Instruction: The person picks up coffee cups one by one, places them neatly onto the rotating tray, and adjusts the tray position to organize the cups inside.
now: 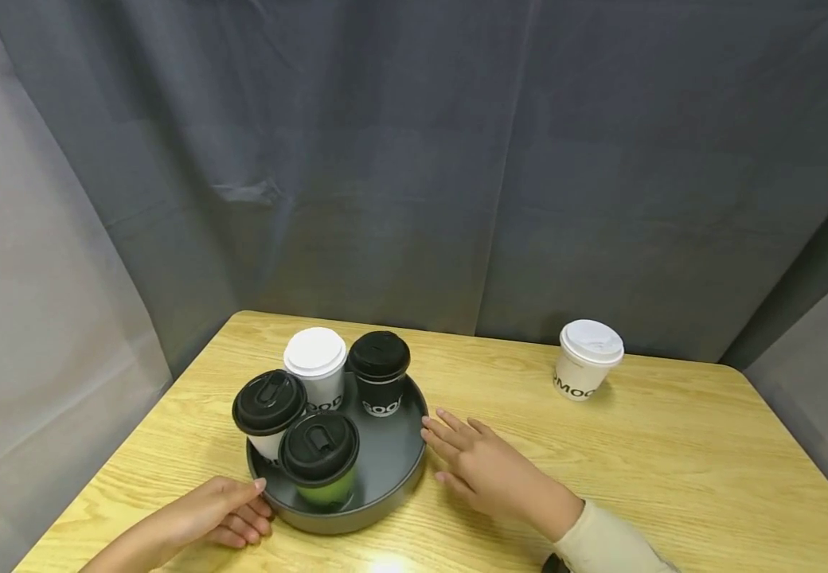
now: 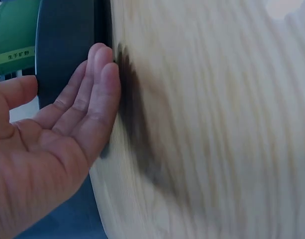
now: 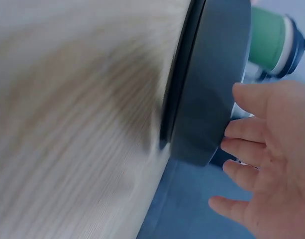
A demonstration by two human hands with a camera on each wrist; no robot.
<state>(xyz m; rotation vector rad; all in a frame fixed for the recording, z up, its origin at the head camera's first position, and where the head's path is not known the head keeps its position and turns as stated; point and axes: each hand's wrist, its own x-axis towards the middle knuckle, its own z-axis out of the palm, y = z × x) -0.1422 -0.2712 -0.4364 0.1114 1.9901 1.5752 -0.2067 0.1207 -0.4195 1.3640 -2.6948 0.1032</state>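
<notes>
A round dark grey tray (image 1: 392,446) with a low wall stands on the table and holds several lidded paper cups. My left hand (image 1: 220,513) is at its near left side, the thumb at the rim and the nearly straight fingers along the outer wall, as the left wrist view shows. On the opposite side my right hand (image 1: 482,469) has its spread fingertips right at the rim. In the tray are a green cup (image 1: 328,487) with a black lid, a white cup (image 1: 267,446) with a black lid, a white-lidded cup (image 1: 324,390) and a black cup (image 1: 380,395).
Another white cup (image 1: 579,376) with a white lid stands apart at the back right of the wooden table (image 1: 672,461). Grey curtains (image 1: 414,159) hang behind the table's back edge and along both sides.
</notes>
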